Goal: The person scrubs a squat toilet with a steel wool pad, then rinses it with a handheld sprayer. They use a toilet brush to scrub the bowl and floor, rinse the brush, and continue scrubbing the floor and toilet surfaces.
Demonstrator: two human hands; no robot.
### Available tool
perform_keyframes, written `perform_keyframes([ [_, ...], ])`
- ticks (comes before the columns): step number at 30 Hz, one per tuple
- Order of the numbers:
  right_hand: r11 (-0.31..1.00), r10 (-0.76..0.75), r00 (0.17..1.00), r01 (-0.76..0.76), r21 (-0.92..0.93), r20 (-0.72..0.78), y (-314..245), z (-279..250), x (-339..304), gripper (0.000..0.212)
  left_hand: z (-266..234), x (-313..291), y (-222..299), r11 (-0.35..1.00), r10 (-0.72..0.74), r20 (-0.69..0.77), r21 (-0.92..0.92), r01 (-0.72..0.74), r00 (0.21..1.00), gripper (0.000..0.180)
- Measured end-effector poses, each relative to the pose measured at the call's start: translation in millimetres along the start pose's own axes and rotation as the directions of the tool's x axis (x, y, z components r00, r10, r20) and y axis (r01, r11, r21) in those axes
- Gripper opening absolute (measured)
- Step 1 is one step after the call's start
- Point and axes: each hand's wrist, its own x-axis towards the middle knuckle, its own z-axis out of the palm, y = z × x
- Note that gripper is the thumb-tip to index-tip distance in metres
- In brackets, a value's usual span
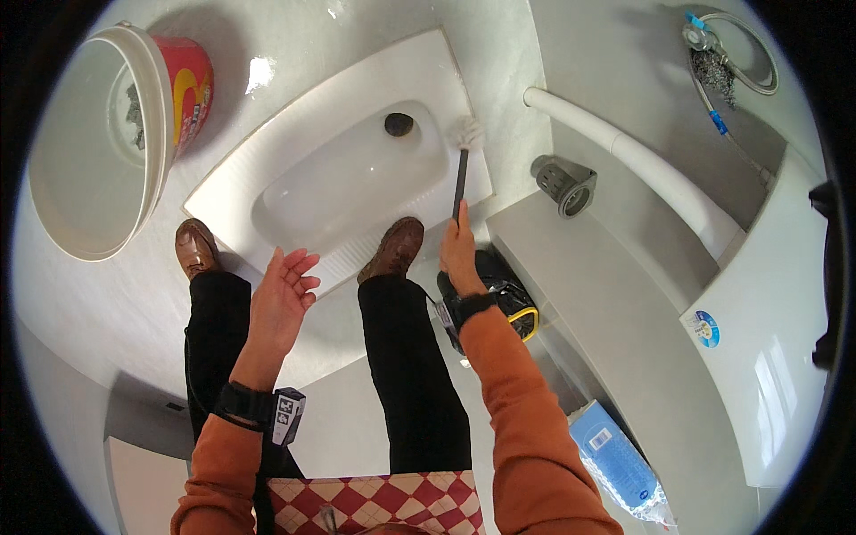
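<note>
My right hand (459,254) is closed around the dark handle of a toilet brush (461,183). The brush's pale bristle head (469,134) rests at the right rim of a white squat toilet (312,116), near its dark drain hole (399,125). Over the near edge of the toilet, my left hand (283,299) hangs with its fingers apart and nothing in it. My brown shoes stand on either side of its near end.
A white-and-red bucket (160,116) stands at the left. Along the right are a grey ledge (571,259), a grey slotted holder (564,185), a white pipe (624,147) and a tank (758,339). A black-bagged bin (495,281) and a blue package (615,455) sit low right.
</note>
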Motion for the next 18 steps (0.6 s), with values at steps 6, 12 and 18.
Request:
perform_keyframes([
  [6, 0.977, 0.100, 0.993, -0.109, 0.181, 0.059, 22.9, -13.0, -2.4, 0.047, -8.2, -5.1, -2.1, 1.000, 0.000, -0.024, 0.003, 0.000, 1.000, 0.038],
  [12, 0.905, 0.383, 0.820, -0.425, 0.004, 0.426, -20.4, -13.3, -24.2, 0.041, -7.2, -8.4, 1.9, 1.000, 0.020, 0.022, -0.001, -0.020, 1.000, 0.038],
  [18, 0.997, 0.080, 0.995, -0.079, 0.021, -0.066, -16.1, -66.9, 86.6, 0.040, -9.5, -8.2, 3.6, 1.000, 0.012, 0.017, -0.011, -0.011, 1.000, 0.039],
])
